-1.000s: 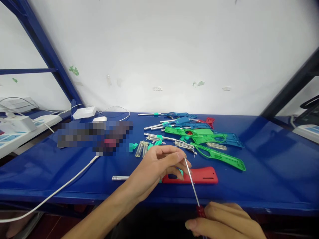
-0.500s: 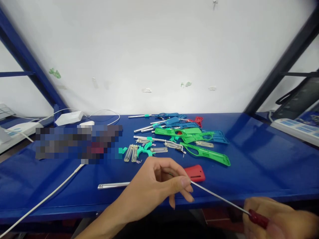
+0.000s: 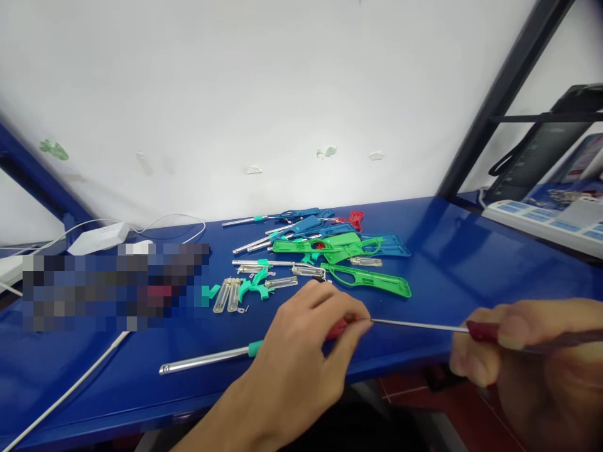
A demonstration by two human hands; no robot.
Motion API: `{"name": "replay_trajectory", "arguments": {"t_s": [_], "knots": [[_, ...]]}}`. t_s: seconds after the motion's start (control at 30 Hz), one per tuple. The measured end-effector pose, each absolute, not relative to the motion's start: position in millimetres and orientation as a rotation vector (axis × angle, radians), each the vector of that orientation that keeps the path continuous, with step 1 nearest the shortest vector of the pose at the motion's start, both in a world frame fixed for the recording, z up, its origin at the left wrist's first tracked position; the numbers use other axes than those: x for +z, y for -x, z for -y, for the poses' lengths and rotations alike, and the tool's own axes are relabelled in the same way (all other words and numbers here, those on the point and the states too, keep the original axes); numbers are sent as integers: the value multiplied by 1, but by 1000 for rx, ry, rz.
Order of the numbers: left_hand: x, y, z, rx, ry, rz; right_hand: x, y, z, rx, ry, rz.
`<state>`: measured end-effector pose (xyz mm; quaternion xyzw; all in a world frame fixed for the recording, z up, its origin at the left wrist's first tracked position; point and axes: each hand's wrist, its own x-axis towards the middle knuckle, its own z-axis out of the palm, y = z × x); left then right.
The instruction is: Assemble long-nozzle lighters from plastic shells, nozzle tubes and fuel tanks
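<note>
A screwdriver (image 3: 419, 324) with a dark red handle lies level, its handle gripped in my right hand (image 3: 522, 351). At its tip, the thumb and forefinger of my left hand (image 3: 306, 351) are pinched together. Whether a small part sits between those fingertips is hidden. Beneath my left hand lies a stick lighter (image 3: 205, 361) with a metal tube and teal collar. A bit of its red casing (image 3: 335, 329) shows behind the fingers; the rest is covered.
Behind the hands lie green casing halves (image 3: 367, 280), blue lighters (image 3: 301, 227), clear fuel tanks (image 3: 227, 295) and teal triggers (image 3: 254, 285). A white cable (image 3: 75, 389) runs along the left. Power strips (image 3: 541, 220) stand at the right, beside a dark frame post.
The view has turned right. My left fingers have closed into a tighter pinch at the screwdriver tip. The screwdriver has swung from slanting to nearly level as my right hand rose.
</note>
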<state>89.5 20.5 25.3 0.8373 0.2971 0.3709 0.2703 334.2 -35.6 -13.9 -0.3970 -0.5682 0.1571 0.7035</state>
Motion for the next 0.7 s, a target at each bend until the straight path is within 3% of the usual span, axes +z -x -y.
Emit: {"name": "replay_trajectory", "arguments": {"t_s": [0.3,0.7], "knots": [[19,-94,-22,853,-1787,-961,-6,-334,30,449,711,1235],[15,-92,-15,827,-1624,-938,-2,-323,28,468,723,1237]]}}
